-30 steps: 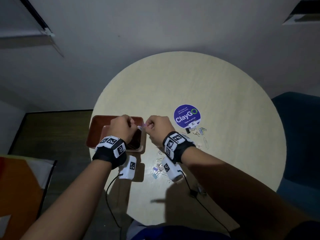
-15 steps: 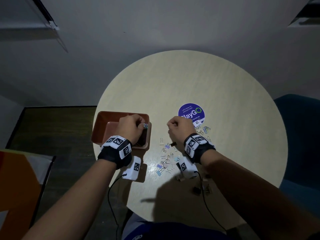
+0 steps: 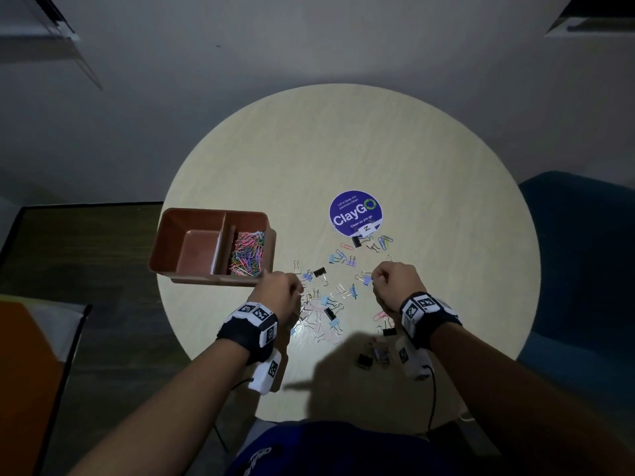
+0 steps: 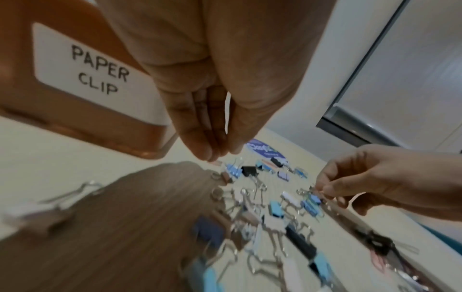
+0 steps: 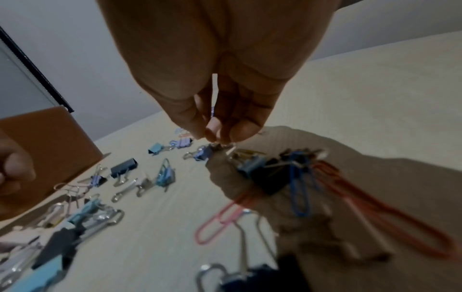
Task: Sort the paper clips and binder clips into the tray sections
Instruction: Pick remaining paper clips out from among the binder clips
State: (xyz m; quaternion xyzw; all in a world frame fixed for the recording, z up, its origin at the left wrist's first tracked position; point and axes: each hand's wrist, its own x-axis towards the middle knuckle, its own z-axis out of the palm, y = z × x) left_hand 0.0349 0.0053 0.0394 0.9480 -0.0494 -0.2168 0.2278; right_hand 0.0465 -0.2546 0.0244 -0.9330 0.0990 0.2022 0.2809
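We see a brown two-section tray (image 3: 165, 242) at the left edge of a round pale table (image 3: 343, 149). Its right section holds a heap of coloured paper clips (image 3: 248, 254); its left section shows only bare floor. From the left wrist we read a white label (image 4: 92, 77), "PAPER CLIP", on the tray's near outer wall, which the head view does not show. Binder clips (image 3: 326, 304) in blue, black, pink and lilac lie scattered on the table right of the tray, between and around our two hands, with a few loose paper clips (image 3: 385, 242) farther off beside a round purple sticker (image 3: 355, 213). Our left hand (image 3: 278, 292) hovers just near of the tray's right near corner, fingertips (image 4: 210, 152) pressed together and pointing down just above the clips; we cannot tell whether anything is pinched between them. Our right hand (image 3: 395, 283) pinches the wire handle of a blue binder clip (image 3: 367, 280), a grip the right wrist view confirms at close range (image 5: 203, 153). That view also shows a pink paper clip (image 5: 220, 219) and an orange one (image 5: 375, 209) that the head view largely hides behind the wrist. The nearest clips are blurred in both wrist views, and several near the table's near edge lie in shadow.
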